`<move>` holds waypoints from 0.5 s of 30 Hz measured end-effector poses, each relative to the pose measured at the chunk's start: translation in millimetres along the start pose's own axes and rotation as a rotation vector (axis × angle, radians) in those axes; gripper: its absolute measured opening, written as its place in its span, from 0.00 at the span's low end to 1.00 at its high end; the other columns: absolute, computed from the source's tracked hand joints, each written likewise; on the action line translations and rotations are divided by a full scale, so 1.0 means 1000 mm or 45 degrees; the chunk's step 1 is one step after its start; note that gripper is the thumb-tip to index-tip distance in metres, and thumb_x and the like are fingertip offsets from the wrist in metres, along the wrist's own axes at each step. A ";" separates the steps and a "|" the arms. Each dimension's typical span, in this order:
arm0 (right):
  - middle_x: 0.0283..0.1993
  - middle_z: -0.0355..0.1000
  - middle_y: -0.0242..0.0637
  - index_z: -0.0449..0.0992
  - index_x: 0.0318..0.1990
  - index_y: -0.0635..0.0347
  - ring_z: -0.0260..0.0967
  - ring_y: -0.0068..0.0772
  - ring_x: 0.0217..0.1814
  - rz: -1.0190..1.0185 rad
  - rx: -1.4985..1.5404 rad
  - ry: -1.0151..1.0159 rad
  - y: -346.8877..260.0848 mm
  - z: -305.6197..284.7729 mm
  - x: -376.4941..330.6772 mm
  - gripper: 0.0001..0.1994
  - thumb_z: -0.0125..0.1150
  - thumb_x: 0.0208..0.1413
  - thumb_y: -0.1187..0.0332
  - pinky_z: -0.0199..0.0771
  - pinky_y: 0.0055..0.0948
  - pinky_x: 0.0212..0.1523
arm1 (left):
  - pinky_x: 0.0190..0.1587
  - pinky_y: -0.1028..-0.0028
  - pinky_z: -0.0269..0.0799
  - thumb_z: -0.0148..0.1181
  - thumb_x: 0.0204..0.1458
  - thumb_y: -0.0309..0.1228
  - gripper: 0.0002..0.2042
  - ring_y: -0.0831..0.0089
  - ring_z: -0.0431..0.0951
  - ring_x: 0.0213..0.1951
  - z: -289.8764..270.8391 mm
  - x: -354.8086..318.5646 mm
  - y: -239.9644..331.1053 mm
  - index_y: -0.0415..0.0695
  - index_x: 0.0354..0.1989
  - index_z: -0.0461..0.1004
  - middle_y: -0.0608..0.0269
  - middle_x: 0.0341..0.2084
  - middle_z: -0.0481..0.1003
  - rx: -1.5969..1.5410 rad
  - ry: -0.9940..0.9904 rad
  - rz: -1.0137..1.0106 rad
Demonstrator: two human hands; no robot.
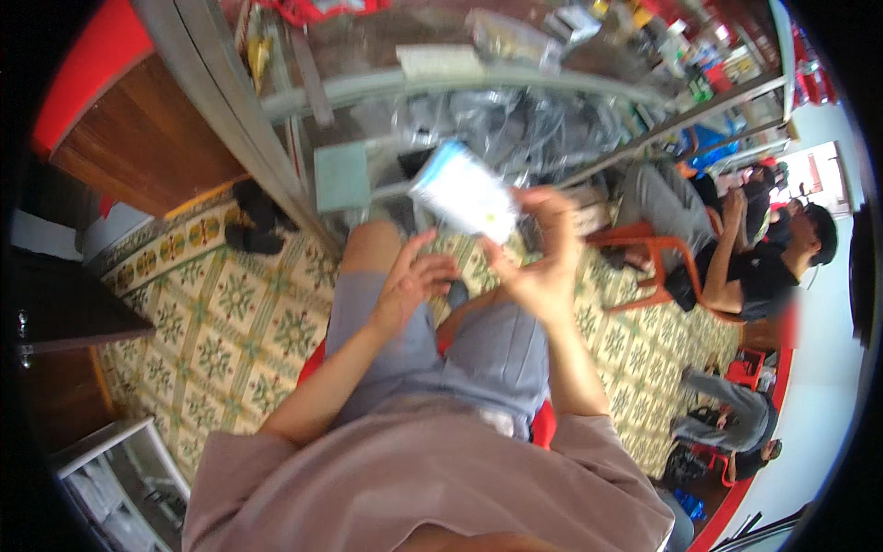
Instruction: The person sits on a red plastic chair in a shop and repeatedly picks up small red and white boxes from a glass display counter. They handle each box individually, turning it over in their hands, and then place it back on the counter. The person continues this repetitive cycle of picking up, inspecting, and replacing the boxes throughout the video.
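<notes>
In my right hand [543, 262] is a small white box [464, 191] with a blue edge, smeared by motion. The thumb and fingers grip its right end, and the box is tilted above my knees. Lower and to the left, my left hand [409, 287] hovers over my lap with its fingers spread, holding nothing and apart from the box. Past the box lie clear plastic bags [524, 124] on a shelf of the glass case, and a pale green square panel [341, 178] sits to the left of them.
A metal-framed glass display case [441, 85] with packets and small goods stands ahead. At the left is a wooden cabinet [147, 138]. An orange plastic chair [658, 258] and seated people [750, 262] are on the right. Patterned tiles [230, 340] cover the floor.
</notes>
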State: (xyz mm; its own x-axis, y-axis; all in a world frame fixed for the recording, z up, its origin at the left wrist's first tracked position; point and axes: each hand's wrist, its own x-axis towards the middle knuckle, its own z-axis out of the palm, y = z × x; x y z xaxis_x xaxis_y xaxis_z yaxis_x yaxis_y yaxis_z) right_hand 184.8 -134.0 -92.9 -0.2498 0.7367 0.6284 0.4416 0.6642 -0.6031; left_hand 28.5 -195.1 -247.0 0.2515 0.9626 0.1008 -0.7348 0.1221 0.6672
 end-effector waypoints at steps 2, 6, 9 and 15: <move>0.41 0.71 0.42 0.66 0.43 0.61 0.72 0.34 0.41 0.208 0.176 -0.114 -0.004 0.030 -0.060 0.25 0.72 0.35 0.73 0.73 0.31 0.42 | 0.54 0.66 0.64 0.61 0.39 0.62 0.51 0.63 0.67 0.54 0.011 -0.001 0.001 0.44 0.65 0.43 0.54 0.56 0.63 -0.145 -0.019 0.087; 0.40 0.72 0.44 0.65 0.41 0.61 0.73 0.38 0.40 0.525 0.300 -0.081 0.000 0.067 -0.114 0.23 0.71 0.36 0.74 0.73 0.30 0.40 | 0.50 0.67 0.66 0.56 0.50 0.53 0.33 0.68 0.70 0.49 0.003 -0.010 -0.011 0.43 0.56 0.57 0.56 0.46 0.68 -0.016 0.347 0.033; 0.41 0.73 0.45 0.67 0.39 0.62 0.74 0.37 0.40 0.579 0.277 -0.031 0.003 0.070 -0.122 0.21 0.72 0.37 0.73 0.74 0.32 0.41 | 0.47 0.69 0.68 0.51 0.53 0.52 0.28 0.70 0.72 0.44 0.003 -0.006 -0.015 0.43 0.54 0.60 0.58 0.40 0.70 -0.023 0.645 -0.085; 0.43 0.72 0.45 0.71 0.36 0.63 0.72 0.43 0.46 0.261 0.050 -0.176 0.008 0.063 -0.115 0.16 0.70 0.39 0.73 0.73 0.34 0.44 | 0.41 0.70 0.70 0.51 0.54 0.52 0.25 0.69 0.73 0.37 -0.002 0.002 -0.006 0.46 0.51 0.60 0.59 0.34 0.71 -0.308 0.760 -0.230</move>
State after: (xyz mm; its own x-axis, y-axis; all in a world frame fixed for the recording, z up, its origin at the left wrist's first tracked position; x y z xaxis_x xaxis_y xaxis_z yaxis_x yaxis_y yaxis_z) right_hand 162.5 -205.6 -201.2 -0.2753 0.8651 0.4193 0.4620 0.5016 -0.7314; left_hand 32.1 -193.7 -252.5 0.0436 0.8821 -0.4691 -0.8519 0.2781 0.4438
